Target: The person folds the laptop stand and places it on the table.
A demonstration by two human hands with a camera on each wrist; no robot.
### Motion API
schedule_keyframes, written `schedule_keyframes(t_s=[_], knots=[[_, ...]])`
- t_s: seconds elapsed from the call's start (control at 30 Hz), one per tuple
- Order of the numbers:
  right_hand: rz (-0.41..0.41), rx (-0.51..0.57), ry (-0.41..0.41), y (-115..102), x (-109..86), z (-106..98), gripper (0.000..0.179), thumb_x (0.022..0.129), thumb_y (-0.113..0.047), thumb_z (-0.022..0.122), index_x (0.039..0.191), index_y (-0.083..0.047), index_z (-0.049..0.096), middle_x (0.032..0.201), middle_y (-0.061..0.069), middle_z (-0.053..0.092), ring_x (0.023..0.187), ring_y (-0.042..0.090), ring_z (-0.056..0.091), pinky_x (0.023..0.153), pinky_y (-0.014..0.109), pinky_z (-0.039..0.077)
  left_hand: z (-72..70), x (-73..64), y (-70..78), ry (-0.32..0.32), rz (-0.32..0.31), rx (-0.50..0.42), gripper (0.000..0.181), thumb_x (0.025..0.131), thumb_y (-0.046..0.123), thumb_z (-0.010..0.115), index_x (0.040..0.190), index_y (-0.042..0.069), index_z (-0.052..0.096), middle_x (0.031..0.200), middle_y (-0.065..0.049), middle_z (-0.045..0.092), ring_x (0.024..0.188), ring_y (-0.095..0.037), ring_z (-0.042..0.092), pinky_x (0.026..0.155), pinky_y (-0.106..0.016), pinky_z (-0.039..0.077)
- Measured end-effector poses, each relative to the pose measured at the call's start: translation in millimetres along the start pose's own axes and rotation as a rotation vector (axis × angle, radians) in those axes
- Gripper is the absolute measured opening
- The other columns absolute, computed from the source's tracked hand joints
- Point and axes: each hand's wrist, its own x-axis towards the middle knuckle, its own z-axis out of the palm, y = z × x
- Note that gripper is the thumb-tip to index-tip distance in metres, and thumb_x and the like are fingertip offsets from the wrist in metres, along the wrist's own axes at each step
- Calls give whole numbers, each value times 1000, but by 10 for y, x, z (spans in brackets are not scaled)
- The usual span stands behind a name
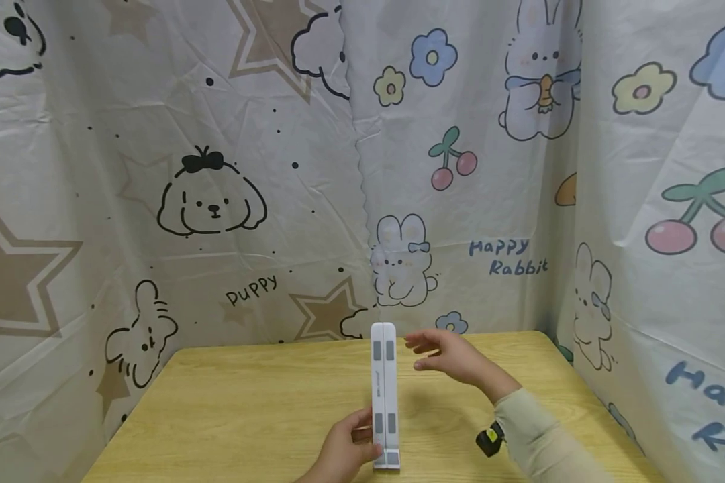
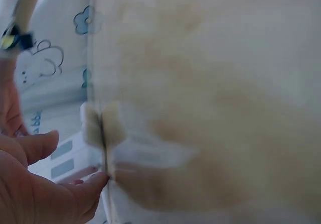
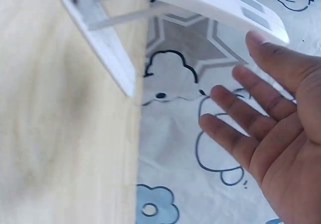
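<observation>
The bench [image 1: 248, 402] carries a white folding laptop stand [image 1: 390, 389], upright at the near centre, its two rails side by side. The unit should be stiff and fairly light; the smooth shell may slip, and the pivots are the likely weak points. Grasp the rails low and near the rounded top, clear of the struts [image 3: 120, 18]. The left hand [image 1: 346, 444] grips the lower end between thumb and fingers. The right hand [image 1: 456, 359] is beside the top, fingers extended and holding nothing. Finish: glossy white, rounded corners, rectangular grey pads [image 1: 390, 350], small lettering [image 1: 378, 384] on the left rail.
</observation>
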Motion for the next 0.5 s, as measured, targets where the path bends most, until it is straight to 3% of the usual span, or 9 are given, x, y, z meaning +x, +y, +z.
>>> schedule_keyframes(t_s=[0.13, 0.33, 0.5], knots=[[-64, 58, -47, -124, 130, -153, 54, 95, -17, 74, 146, -16, 57, 148, 10, 58, 132, 38, 56, 101, 47, 56, 9, -32, -29, -39, -59, -9, 83, 74, -17, 80, 149, -8, 45, 138, -20, 60, 121, -34, 61, 97, -41, 58], [-99, 50, -124, -213, 324, -203, 56, 99, -14, 69, 151, -28, 53, 157, -1, 49, 143, 35, 46, 114, 55, 43, -23, -50, -66, -85, -8, 27, 87, 67, -23, 80, 147, -10, 46, 147, -27, 53, 127, -41, 59, 109, -51, 47], [-105, 60, -171, -223, 441, -177, 57, 97, -9, 69, 147, -32, 57, 156, -7, 49, 148, 33, 40, 118, 61, 35, -50, -25, -88, -115, 9, 93, 93, 63, -24, 80, 148, -11, 43, 146, -28, 54, 131, -41, 57, 107, -49, 49]])
